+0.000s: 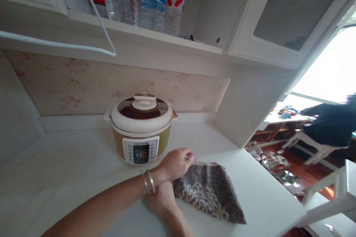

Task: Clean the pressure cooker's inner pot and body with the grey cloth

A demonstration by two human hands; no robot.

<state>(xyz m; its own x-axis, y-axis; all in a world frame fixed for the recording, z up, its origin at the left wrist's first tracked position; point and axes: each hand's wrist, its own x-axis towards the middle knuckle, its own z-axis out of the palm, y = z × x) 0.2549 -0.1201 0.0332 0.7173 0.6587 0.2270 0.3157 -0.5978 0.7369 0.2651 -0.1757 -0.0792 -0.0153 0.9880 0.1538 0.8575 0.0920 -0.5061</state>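
My left hand [178, 163], with two silver bangles [148, 181] on its wrist, reaches across from the left. Its fingers are curled closed at the upper left corner of a brown cloth [208, 189] with a cream scroll pattern. The cloth lies on the white counter [83, 192] and looks folded. Beneath the left wrist, my right hand [162, 198] crosses over near the cloth's left edge. Its fingers are hidden behind the left wrist, so its grip does not show. Just behind the hands stands a cream and gold electric cooker [141, 129] with its lid on.
Above the counter, a shelf [155, 39] holds several plastic bottles [152, 0]. A white cable [69, 46] hangs in front of it. At right, a person [328, 122] in dark clothing sits on a white stool [300, 139]. Shiny metal cookware [278, 164] stands low beyond the counter's edge.
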